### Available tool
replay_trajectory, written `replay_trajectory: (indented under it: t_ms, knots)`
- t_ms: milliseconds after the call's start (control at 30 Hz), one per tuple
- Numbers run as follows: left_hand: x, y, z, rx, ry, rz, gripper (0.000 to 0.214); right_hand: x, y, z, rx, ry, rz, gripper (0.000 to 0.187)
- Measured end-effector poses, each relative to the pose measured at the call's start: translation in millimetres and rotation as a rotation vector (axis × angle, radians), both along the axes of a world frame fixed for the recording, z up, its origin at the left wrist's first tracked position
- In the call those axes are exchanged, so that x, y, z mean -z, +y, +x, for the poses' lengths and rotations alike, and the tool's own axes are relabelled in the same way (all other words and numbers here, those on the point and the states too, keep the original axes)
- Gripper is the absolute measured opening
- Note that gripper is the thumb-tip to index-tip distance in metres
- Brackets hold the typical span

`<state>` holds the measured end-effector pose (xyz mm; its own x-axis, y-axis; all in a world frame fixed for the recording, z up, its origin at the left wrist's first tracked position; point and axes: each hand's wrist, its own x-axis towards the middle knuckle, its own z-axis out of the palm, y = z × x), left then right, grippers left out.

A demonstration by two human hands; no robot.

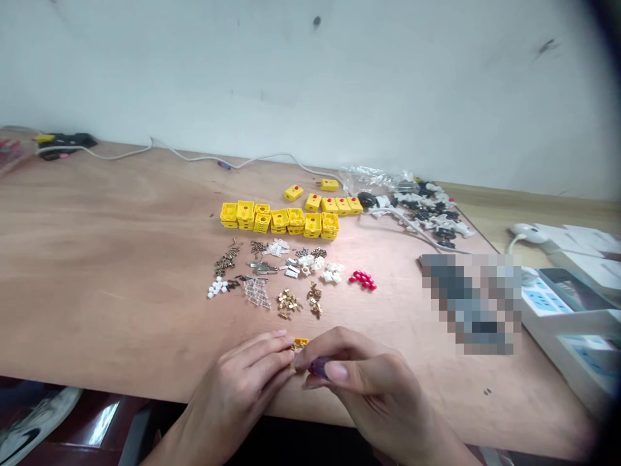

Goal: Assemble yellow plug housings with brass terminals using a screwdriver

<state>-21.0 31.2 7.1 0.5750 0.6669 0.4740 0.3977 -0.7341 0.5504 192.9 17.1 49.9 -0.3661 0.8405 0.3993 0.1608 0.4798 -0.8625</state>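
My left hand (pixel 242 378) and my right hand (pixel 361 382) meet near the table's front edge. The left fingers pinch a small yellow plastic housing (pixel 301 342). The right fingers are curled around a dark purple tool handle (pixel 319 367) pressed against that housing. Just beyond the hands lie small piles of parts: brass contacts (pixel 289 303), dark screws (pixel 226 261), white plastic bits (pixel 332 272), clear pieces (pixel 257 292) and red beads (pixel 363 279). A row of yellow housings (pixel 281 220) sits farther back.
The wooden table (pixel 107 259) runs to a white wall. A heap of black and white parts (pixel 427 210) and a clear bag (pixel 373 176) lie at the back right. White boxes and a power strip (pixel 548 301) stand at right. A cable and a black tool (pixel 65 141) sit at the back left.
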Motion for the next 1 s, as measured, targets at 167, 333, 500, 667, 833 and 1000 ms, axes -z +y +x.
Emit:
replay_trajectory:
  t_ms: [167,333,500,667,833,1000]
  knots:
    - [2.1,-2.3,1.3,0.005,-0.014,-0.036,0.023,-15.7,16.4,16.8,0.027,0.115,0.074,0.065]
    - [-2.1,-2.1,2.1,-0.002,0.007,0.027,0.025,-38.3,73.0,49.9,0.355,0.162,0.277,0.057]
    - [-3.6,-1.4,4.1,-0.008,0.005,0.076,0.023,-22.3,126.2,60.6,0.482,0.178,0.182,0.041]
    - [1.0,-2.3,1.7,0.0,0.025,0.047,0.024,4.9,143.5,54.4,0.484,0.178,0.135,0.038]
    - [3.0,-2.5,1.8,0.009,0.025,0.059,0.023,14.4,147.8,51.9,0.481,0.194,0.134,0.037]
    - [2.0,-2.6,2.0,0.008,0.021,0.029,0.023,15.4,149.5,53.5,0.483,0.212,0.133,0.037]
